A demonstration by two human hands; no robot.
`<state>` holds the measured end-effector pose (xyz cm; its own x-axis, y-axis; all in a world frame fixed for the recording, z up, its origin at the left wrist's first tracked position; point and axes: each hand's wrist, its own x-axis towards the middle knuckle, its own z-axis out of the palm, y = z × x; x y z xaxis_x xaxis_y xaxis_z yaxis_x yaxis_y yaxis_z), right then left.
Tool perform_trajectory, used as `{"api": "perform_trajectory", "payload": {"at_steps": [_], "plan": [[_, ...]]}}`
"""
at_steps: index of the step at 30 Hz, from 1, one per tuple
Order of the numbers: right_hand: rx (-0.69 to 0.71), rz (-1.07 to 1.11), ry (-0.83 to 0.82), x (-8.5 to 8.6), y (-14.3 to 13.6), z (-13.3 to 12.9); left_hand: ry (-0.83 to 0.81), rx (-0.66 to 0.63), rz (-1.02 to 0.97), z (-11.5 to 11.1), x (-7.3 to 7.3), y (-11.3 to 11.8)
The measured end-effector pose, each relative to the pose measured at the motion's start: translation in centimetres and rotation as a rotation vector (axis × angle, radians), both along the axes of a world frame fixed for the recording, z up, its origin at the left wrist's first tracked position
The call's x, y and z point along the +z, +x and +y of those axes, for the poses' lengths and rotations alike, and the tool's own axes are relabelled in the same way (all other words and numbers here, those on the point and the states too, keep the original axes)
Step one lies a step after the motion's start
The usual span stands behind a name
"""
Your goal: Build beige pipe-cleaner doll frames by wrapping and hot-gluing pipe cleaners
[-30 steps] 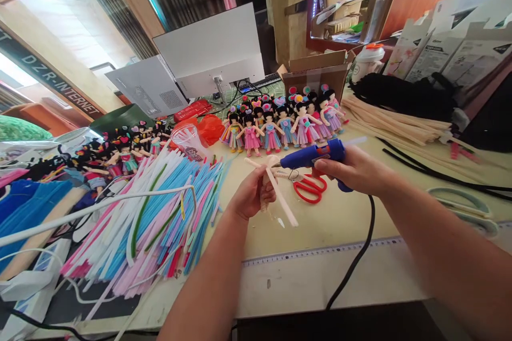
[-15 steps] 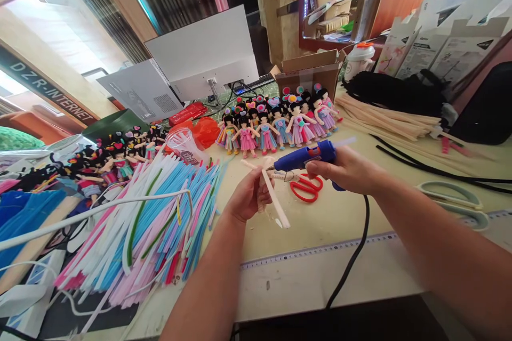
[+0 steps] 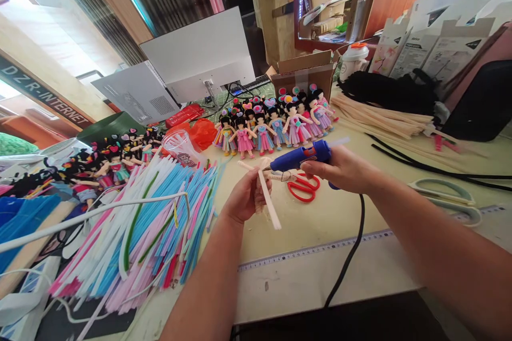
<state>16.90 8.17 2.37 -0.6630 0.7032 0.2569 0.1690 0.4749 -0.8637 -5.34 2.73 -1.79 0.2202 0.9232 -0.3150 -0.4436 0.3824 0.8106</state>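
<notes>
My left hand (image 3: pixel 248 195) is closed on a cream pipe-cleaner piece (image 3: pixel 269 201), whose long straight end slants down toward me while shorter ends stick out past my fingertips. In my right hand (image 3: pixel 344 169) is a blue hot glue gun (image 3: pixel 298 159), its tip pointing left and meeting the pipe-cleaner piece near my left fingertips. Whether glue is coming out is too small to see. Just behind the gun lies a pair of scissors with red handles (image 3: pixel 303 189) on the table (image 3: pixel 296 229); the blades are partly hidden.
Several small dolls (image 3: pixel 262 130) stand behind my hands. Loose coloured pipe cleaners (image 3: pixel 132 229) fill the left side. Cream and black bundles (image 3: pixel 384 112) lie at the right, near grey-handled scissors (image 3: pixel 444 197). A ruler strip (image 3: pixel 312 250) runs along the front, crossed by the gun's black cord (image 3: pixel 348 261).
The whole view has shifted slightly. My hands keep nearly the same pose, with the glue gun's tip still at the pipe-cleaner piece.
</notes>
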Motion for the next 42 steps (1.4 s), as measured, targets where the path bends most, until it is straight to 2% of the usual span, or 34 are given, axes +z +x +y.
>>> {"api": "perform_trajectory", "payload": {"at_steps": [13, 20, 27, 42], "plan": [[0.008, 0.017, 0.016, 0.2, -0.1, -0.1, -0.026, 0.025, 0.004, -0.2, 0.4, 0.2], [-0.033, 0.016, 0.012, 0.1, 0.2, 0.0, -0.018, 0.018, -0.010, -0.4, 0.6, 0.2], [-0.107, 0.048, -0.063, -0.3, 1.3, 1.1, 0.059, -0.042, -0.115, -0.7, 0.5, -0.2], [-0.022, 0.006, -0.008, 0.0, 0.7, 0.8, 0.045, -0.034, -0.168, -0.7, 0.3, -0.5]]}}
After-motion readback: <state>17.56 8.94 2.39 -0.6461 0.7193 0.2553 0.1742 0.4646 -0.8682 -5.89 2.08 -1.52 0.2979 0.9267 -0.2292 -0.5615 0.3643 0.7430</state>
